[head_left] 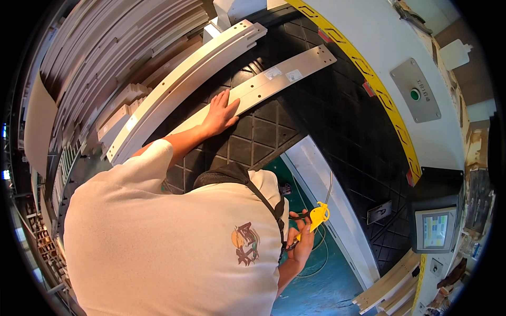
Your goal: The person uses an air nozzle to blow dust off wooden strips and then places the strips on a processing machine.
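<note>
- The left hand [219, 117] lay on a long pale board [269, 84] with dark holes, its fingers slightly spread.
- That board rested on a black table [266, 124], two white labels near its far end.
- Nearer and to the right, the right hand's [300, 239] fingers curled around a yellow air gun [318, 215].
- Farther left lay another long board [182, 73].

Long pale boards [124, 39] lie stacked in layers across the upper left of the frame. A yellow strip [380, 94] curves down the right side, edging a white machine panel [377, 39]. On the panel, a grey metal plate [425, 108] carries a round green button [415, 95]. At the lower right, a lit screen [435, 230] sits above more light-coloured boards [387, 287]. Blue-green floor [321, 292] shows at the bottom centre.
</note>
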Demonstrator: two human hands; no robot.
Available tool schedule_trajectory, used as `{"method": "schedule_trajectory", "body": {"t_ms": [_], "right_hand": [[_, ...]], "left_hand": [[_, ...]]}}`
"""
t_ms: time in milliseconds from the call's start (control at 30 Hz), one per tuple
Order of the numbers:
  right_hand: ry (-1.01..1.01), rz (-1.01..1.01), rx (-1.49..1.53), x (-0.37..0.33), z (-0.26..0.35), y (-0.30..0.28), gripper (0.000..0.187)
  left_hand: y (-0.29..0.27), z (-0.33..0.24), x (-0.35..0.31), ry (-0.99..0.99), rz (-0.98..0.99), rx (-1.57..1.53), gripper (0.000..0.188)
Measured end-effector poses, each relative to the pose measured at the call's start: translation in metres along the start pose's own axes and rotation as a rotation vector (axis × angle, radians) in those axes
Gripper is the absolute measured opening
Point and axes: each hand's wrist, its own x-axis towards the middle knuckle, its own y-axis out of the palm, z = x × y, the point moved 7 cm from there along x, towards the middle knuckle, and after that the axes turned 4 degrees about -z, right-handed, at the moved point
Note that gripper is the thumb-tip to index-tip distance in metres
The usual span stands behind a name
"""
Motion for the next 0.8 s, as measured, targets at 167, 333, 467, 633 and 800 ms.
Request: {"method": "schedule_trajectory", "body": {"t_ms": [167, 333, 467, 633, 800], "right_hand": [[0.015, -0.001, 0.009, 0.001, 0.002, 0.003, 0.059], [0.022, -0.003, 0.011, 0.003, 0.001, -0.001, 0.060], [0.014, -0.018, 0.003, 0.002, 0.005, 0.003, 0.061], [0.038, -0.054, -0.025, 0.003, 0.007, 0.001, 0.061], [0.065, -0.028, -0.063, 0.004, 0.011, 0.008, 0.053]], "left_hand": [[-0.001, 0.001, 0.000, -0.004, -0.012, -0.024, 0.070], [-0.011, -0.001, -0.006, -0.282, 0.051, 0.125, 0.090], [-0.012, 0.013, -0.011, -0.430, 0.060, 0.051, 0.098], [-0.011, 0.014, 0.004, -0.378, -0.028, -0.012, 0.085], [0.007, 0.007, 0.044, -0.385, -0.112, -0.077, 0.081]]}}
